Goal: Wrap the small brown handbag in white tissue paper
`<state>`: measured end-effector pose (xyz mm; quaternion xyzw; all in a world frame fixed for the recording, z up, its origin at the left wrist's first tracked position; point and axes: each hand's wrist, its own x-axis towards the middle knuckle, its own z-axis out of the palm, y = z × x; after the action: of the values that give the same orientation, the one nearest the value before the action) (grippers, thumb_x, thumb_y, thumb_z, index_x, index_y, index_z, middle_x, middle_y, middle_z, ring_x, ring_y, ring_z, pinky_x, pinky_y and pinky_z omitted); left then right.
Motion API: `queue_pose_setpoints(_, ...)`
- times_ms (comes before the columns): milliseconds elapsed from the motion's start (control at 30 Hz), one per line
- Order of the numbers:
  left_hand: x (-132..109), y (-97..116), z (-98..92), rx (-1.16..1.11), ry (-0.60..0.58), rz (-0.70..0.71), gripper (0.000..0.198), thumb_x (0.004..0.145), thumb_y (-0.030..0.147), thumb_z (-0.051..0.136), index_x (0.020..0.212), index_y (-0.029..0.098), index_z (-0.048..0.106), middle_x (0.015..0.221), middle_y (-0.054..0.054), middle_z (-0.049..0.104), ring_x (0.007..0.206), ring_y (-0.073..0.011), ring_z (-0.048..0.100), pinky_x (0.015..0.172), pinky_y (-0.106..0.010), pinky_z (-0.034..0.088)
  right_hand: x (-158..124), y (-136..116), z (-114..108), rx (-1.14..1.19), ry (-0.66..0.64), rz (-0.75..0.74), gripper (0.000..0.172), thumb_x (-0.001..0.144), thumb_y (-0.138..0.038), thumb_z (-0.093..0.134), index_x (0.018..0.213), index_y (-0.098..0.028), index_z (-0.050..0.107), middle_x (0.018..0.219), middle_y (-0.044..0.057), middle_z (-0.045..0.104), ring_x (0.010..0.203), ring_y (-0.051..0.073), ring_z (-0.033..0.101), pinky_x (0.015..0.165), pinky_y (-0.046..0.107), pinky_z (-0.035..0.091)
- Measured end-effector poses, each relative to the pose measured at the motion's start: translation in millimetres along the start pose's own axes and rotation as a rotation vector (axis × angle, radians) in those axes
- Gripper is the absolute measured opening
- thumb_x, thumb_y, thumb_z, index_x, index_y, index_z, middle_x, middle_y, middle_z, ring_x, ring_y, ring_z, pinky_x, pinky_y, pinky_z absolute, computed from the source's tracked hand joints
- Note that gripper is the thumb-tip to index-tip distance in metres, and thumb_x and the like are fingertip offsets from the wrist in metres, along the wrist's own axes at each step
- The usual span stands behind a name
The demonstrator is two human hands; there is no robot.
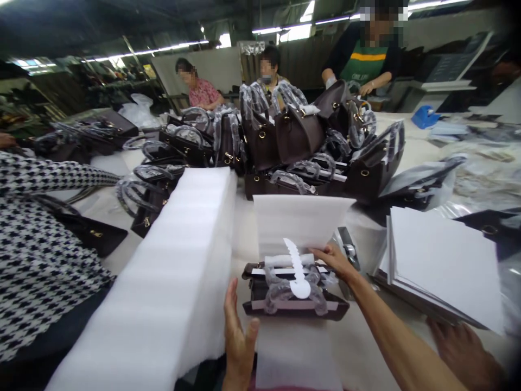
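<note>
Two hands are working around one dark handbag (296, 304) that is lying flat on the bench (366, 347), just ahead of the person and a little right of centre, its long axis running left to right across the view. At the far left a co-worker's houndstooth sleeve (36, 244) is leaning in, and beside it a tall stack of white foam sheets (175, 271) is stretching away from the camera. The left hand (238, 339) is standing open just beside the bag's near left corner, palm turned toward the bag, fingers straight and thumb up, gripping nothing; whether it is touching the bag I cannot tell. The bag's wrapped handles (280, 290) are lying folded over its top face, with a white toothed tag (298, 269) resting across them. The right hand (336, 260) is reaching further, over the bag's far right edge, fingers loosely curled and pressing on a white foam sheet (301, 222) that is rising upright behind the bag. So the bag is sitting between the two hands, the left nearer its front, the right at its back. Further right a pile of white paper (443, 266) is lying near, with another person's hand (459, 347) below it. Beyond, many brown handbags (301, 136) are crowding the bench
</note>
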<state>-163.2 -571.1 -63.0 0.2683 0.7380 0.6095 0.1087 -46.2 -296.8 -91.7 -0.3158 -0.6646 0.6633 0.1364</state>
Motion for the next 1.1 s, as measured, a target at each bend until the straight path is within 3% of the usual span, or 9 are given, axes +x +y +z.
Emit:
queue_pose_setpoints(167, -5.0, -26.2, 7.5, 0.105, -0.047, -0.016, 0.085, 0.07, 0.056, 0.061, 0.138, 0.022, 0.022, 0.142, -0.015, 0.03, 0.13, -0.0337, 0.028, 0.105, -0.053, 0.026, -3.2, 6.3, 6.0, -0.005, 0.055, 0.023, 0.04, 0.075, -0.05, 0.054, 0.088, -0.013, 0.065, 0.074, 0.006, 0.066, 0.066, 0.018, 0.06, 0.061, 0.027, 0.047)
queue_pose_setpoints(300, 7.4, 12.3, 1.3, 0.148, -0.049, 0.13, 0.069, 0.083, 0.051, 0.044, 0.139, 0.021, 0.018, 0.145, -0.013, 0.023, 0.134, -0.0291, 0.019, 0.11, -0.049, 0.019, -4.4, -11.7, 1.3, -0.059, 0.047, 0.007, 0.035, 0.07, -0.046, 0.061, 0.084, -0.014, 0.066, 0.076, 0.007, 0.067, 0.073, 0.022, 0.062, 0.067, 0.03, 0.049)
queue_pose_setpoints(433, 44.3, 52.7, 7.6, 0.038, 0.05, -0.041, 0.052, 0.089, 0.041, 0.036, 0.137, 0.025, 0.024, 0.144, -0.009, 0.026, 0.131, -0.0255, 0.028, 0.108, -0.045, 0.024, -6.1, -37.4, -4.6, -0.116, 0.016, -0.042, 0.032, 0.064, -0.039, 0.065, 0.085, -0.016, 0.067, 0.084, 0.006, 0.067, 0.086, 0.025, 0.06, 0.078, 0.033, 0.048)
queue_pose_setpoints(533, 84.1, 66.9, 19.7, -0.028, 0.046, -0.131, 0.06, 0.084, 0.039, 0.049, 0.137, 0.025, 0.024, 0.144, -0.01, 0.027, 0.13, -0.0249, 0.03, 0.108, -0.045, 0.025, -9.2, -49.4, -4.3, -0.18, -0.001, -0.056, 0.027, 0.064, -0.035, 0.064, 0.083, -0.016, 0.068, 0.082, 0.005, 0.068, 0.08, 0.023, 0.06, 0.073, 0.032, 0.049)
queue_pose_setpoints(633, 117.2, 75.2, 26.4, -0.021, -0.175, -0.064, 0.07, 0.073, 0.028, 0.063, 0.134, 0.019, 0.031, 0.138, -0.012, 0.038, 0.127, -0.0254, 0.035, 0.107, -0.044, 0.025, -11.8, -54.8, -2.1, -0.244, 0.003, -0.064, 0.024, 0.065, -0.036, 0.061, 0.074, -0.015, 0.067, 0.072, 0.005, 0.067, 0.07, 0.022, 0.06, 0.063, 0.03, 0.049)
queue_pose_setpoints(800, 140.2, 89.9, 20.2, -0.115, -0.752, -0.185, 0.032, 0.078, 0.035, 0.056, 0.099, 0.012, 0.062, 0.092, -0.006, 0.066, 0.09, -0.0226, 0.06, 0.085, -0.037, 0.046, -33.2, -67.2, -1.6, -0.329, 0.08, -0.135, 0.025, 0.071, -0.038, 0.058, 0.077, -0.015, 0.065, 0.076, 0.006, 0.066, 0.075, 0.023, 0.06, 0.071, 0.033, 0.049)
queue_pose_setpoints(967, 151.0, 103.7, 12.5, -0.053, -0.858, -0.178, 0.033, 0.077, 0.036, 0.059, 0.103, 0.016, 0.062, 0.092, -0.004, 0.065, 0.085, -0.0201, 0.059, 0.077, -0.03, 0.046, -107.5, -76.1, 24.4, -0.699, 0.802, -0.578, 0.021, 0.078, -0.025, 0.058, 0.099, -0.024, 0.058, 0.081, 0.004, 0.065, 0.07, 0.02, 0.06, 0.072, 0.034, 0.05)
queue_pose_setpoints(1000, 153.3, 107.4, 12.9, -0.052, -0.888, -0.177, 0.033, 0.077, 0.037, 0.059, 0.102, 0.016, 0.062, 0.099, -0.005, 0.064, 0.09, -0.0209, 0.058, 0.079, -0.029, 0.045, -121.5, -75.2, 35.1, -0.734, 0.814, -0.682, 0.025, 0.078, -0.019, 0.058, 0.102, -0.027, 0.057, 0.079, 0.003, 0.065, 0.069, 0.019, 0.062, 0.072, 0.033, 0.051)
queue_pose_setpoints(1100, 160.4, 121.9, 18.6, -0.038, -1.057, -0.193, 0.039, 0.072, 0.038, 0.064, 0.106, 0.019, 0.06, 0.109, -0.007, 0.062, 0.095, -0.0224, 0.058, 0.079, -0.03, 0.045, -141.7, -66.0, 70.8, -0.772, 0.478, -0.887, 0.045, 0.077, -0.013, 0.054, 0.119, -0.028, 0.05, 0.085, 0.002, 0.068, 0.077, 0.019, 0.065, 0.073, 0.029, 0.055)
